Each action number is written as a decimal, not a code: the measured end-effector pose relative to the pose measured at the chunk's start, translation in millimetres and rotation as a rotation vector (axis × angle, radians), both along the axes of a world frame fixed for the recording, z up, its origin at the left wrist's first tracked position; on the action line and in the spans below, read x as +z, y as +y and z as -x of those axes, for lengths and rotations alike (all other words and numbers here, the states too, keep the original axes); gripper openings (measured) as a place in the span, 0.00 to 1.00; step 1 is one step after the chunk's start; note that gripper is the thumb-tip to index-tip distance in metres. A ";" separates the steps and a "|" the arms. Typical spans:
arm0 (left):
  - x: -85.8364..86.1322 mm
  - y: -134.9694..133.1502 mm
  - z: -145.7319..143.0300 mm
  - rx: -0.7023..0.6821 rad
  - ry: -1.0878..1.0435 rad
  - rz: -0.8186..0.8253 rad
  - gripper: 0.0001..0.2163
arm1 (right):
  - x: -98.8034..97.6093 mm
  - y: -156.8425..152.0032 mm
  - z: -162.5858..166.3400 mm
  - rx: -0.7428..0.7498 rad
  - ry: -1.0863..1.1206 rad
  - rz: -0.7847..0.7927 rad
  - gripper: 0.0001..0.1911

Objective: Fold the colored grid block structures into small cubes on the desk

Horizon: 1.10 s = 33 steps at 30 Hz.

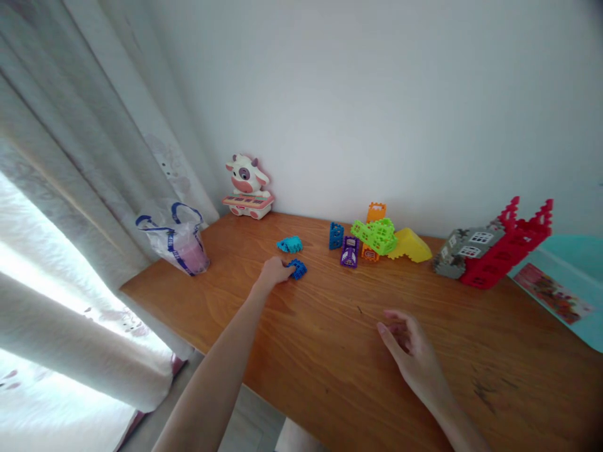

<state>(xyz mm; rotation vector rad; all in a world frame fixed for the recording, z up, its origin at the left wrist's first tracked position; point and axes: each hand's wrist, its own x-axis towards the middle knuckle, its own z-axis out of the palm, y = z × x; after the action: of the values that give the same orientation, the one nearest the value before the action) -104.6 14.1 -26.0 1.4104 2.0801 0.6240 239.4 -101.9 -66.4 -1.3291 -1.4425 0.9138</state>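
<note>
My left hand (274,272) reaches far across the wooden table (330,351) and its fingers close on a small blue plastic block (298,269). Just beyond it lies a teal block piece (290,244). My right hand (409,351) hovers over the table nearer to me, fingers loosely curled and apart, holding nothing. Further back stand a blue block (336,235), a purple block (349,251), an orange block (375,213), a lime green lattice piece (375,234) and a yellow wedge (411,246).
A grey and red block house (490,251) sits at the back right. A teal box (565,282) lies at the right edge. A cow toy keyboard (248,188) stands by the wall. A plastic bag (176,242) rests at the left corner beside curtains (70,220).
</note>
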 end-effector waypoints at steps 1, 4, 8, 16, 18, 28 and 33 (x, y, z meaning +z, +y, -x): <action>0.4 -3.5 -0.8 0.008 0.028 -0.013 0.13 | 0.1 0.3 0.0 -0.004 0.003 -0.002 0.23; -3.3 -18.4 -5.4 -0.010 0.121 -0.124 0.26 | -0.1 0.5 0.0 -0.014 0.016 -0.009 0.23; -15.9 -33.9 -16.0 -0.161 0.299 -0.277 0.28 | 0.4 -1.2 0.1 0.000 -0.014 -0.019 0.22; -18.6 4.0 -52.4 -0.322 0.444 -0.301 0.18 | 2.1 -1.7 -0.3 0.042 -0.104 -0.078 0.17; -15.9 22.0 -61.9 -0.357 0.459 -0.295 0.17 | 1.2 -1.5 -0.4 0.055 -0.128 -0.093 0.16; 1.6 67.7 -87.8 -0.352 0.699 -0.233 0.15 | 4.1 -3.2 0.7 0.131 -0.176 -0.092 0.11; 13.0 74.8 -97.0 -0.439 0.770 -0.278 0.17 | 4.9 -1.6 1.1 0.151 -0.190 -0.102 0.08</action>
<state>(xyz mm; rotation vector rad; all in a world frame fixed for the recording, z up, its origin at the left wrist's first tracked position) -7.6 88.9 -13.0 2.4736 2.1315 0.1922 238.4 -103.5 -61.6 -1.2714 -1.7327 0.8150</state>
